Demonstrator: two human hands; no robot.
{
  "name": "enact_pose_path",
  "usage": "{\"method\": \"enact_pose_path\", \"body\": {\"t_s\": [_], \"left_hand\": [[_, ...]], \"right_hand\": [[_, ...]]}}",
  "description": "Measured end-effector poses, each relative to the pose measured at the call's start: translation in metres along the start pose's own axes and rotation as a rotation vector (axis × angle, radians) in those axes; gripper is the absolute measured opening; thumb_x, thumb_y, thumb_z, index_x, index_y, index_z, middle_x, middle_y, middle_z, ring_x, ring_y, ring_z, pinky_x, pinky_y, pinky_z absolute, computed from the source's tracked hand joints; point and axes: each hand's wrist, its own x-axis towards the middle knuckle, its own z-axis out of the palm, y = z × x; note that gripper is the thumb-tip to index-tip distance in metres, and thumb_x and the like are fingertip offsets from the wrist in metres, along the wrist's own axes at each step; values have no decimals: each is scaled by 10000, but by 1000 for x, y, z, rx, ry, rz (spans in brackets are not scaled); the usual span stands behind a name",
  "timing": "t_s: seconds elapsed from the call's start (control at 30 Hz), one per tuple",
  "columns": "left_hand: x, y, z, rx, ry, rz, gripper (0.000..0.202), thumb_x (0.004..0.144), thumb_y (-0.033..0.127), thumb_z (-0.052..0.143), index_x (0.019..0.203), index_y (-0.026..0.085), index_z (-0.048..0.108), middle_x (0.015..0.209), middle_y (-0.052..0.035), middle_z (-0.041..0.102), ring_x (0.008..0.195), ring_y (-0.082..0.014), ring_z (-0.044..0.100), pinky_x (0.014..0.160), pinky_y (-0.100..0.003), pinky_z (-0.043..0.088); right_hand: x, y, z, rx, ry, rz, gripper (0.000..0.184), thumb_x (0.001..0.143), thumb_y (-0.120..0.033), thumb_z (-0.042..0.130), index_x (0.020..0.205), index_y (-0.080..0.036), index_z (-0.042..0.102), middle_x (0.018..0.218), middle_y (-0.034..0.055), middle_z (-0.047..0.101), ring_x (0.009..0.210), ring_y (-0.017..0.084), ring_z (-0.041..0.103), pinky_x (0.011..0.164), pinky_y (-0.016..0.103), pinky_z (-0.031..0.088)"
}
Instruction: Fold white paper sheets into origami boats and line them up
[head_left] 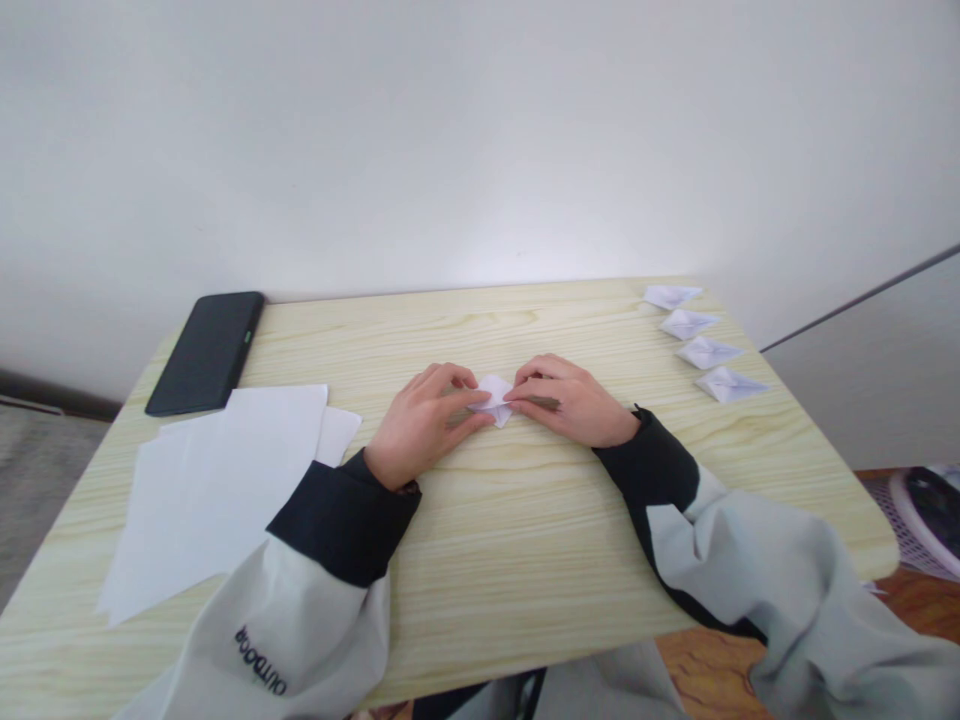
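A small piece of folded white paper [496,389] is held between my two hands, just above or on the middle of the table. My left hand [429,412] pinches its left side between thumb and fingers. On the right side, the fingertips of my right hand [574,398] grip the paper's edge. A pointed flap hangs down toward me between the fingertips. Parts of the paper are hidden under the fingers.
Several folded white paper boats [711,352] stand in a row at the table's right. Loose white sheets [225,480] lie at the left, beside a black phone [208,350]. A white wall [480,150] borders the wooden table [510,560]. A pink basket [907,520] sits on the floor.
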Motion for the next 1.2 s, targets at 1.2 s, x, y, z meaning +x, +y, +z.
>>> {"method": "enact_pose_path", "body": {"t_s": [1.2], "left_hand": [[6, 16, 3, 81, -36, -290, 204, 913, 298, 462, 820, 152, 570, 954, -100, 513, 911, -237, 462, 860, -427, 441]], "right_hand": [[7, -12, 10, -230, -59, 293, 270, 930, -315, 456, 703, -184, 520, 768, 55, 553, 745, 179, 476, 706, 325, 375]]}}
